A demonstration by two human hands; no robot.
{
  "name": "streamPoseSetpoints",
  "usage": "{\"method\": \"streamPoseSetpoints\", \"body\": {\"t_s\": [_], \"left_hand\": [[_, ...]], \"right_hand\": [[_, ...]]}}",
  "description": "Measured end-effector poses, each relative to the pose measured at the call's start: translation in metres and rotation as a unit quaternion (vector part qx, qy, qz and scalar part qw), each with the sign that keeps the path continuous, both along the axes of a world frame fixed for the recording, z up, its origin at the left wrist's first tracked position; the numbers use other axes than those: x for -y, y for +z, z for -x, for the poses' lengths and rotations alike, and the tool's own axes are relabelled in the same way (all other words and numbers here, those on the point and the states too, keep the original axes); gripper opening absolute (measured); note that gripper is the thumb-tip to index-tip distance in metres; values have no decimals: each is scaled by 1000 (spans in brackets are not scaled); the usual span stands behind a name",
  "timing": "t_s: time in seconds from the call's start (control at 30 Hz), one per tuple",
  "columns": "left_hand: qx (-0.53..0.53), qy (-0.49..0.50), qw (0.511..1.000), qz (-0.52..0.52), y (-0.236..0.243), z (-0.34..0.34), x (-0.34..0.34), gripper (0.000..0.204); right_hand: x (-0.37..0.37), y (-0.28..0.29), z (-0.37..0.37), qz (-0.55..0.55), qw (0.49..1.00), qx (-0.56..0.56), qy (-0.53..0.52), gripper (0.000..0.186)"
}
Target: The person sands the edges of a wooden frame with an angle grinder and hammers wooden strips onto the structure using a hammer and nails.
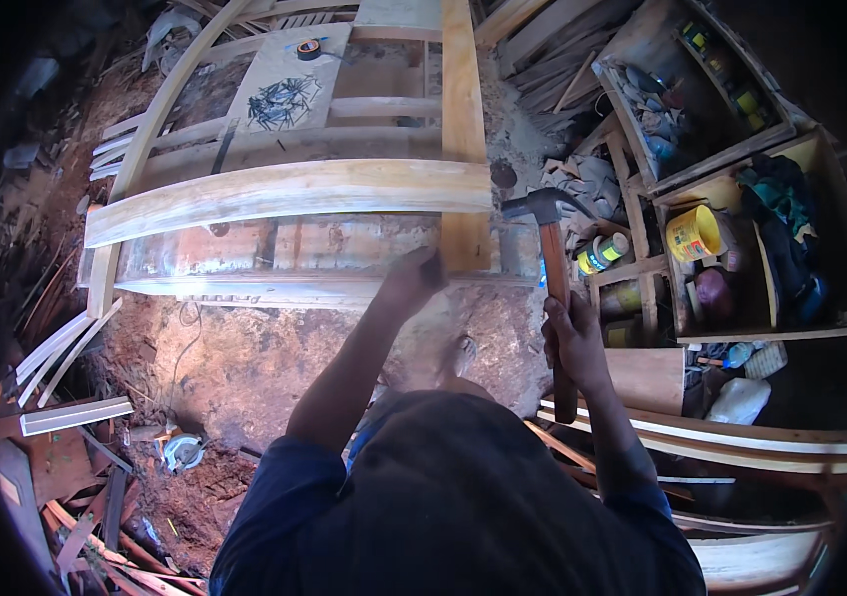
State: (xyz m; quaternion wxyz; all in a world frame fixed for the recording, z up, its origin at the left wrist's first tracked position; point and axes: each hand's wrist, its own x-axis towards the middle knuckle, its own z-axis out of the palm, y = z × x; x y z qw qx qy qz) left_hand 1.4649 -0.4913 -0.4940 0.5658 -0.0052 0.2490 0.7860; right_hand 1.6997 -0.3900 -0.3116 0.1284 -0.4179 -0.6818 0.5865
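Observation:
My right hand [575, 336] is wrapped round the wooden handle of a claw hammer [552, 248]. The hammer is held upright, its dark metal head just right of the end of a pale plank [289, 189]. That plank lies crosswise over a wooden frame on the workbench and meets a lengthwise board [463, 89] at its right end. My left hand [414, 285] is closed at the bench's near edge, by the lower end of the lengthwise board. Its fingertips are dark and blurred, so what they hold, if anything, cannot be made out.
A heap of nails [282, 102] and a tape roll [308, 48] lie on a flat board [255, 79]. Open wooden crates [771, 338] stand at right, one with a yellow tub [694, 234]. Timber strips [741, 437] lie near right. A circular saw [183, 452] and wood scraps lie at left.

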Motion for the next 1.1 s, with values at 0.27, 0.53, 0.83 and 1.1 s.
{"method": "streamPoseSetpoints", "body": {"t_s": [0.27, 0.53, 0.83, 1.1], "left_hand": [[-39, 41, 996, 68, -4, 16, -32, 15], [-152, 27, 983, 103, -1, 18, -38, 18], [-525, 89, 821, 205, -13, 12, -37, 19], [-660, 97, 724, 178, -15, 16, -25, 14]], "right_hand": [[-3, -11, -13, 11, 1000, 24, -9, 26], [-8, -12, -22, 7, 1000, 23, -11, 24], [-7, -7, -19, 22, 998, 49, 23, 22], [-14, -9, -2, -105, 983, 96, 118, 27]]}}
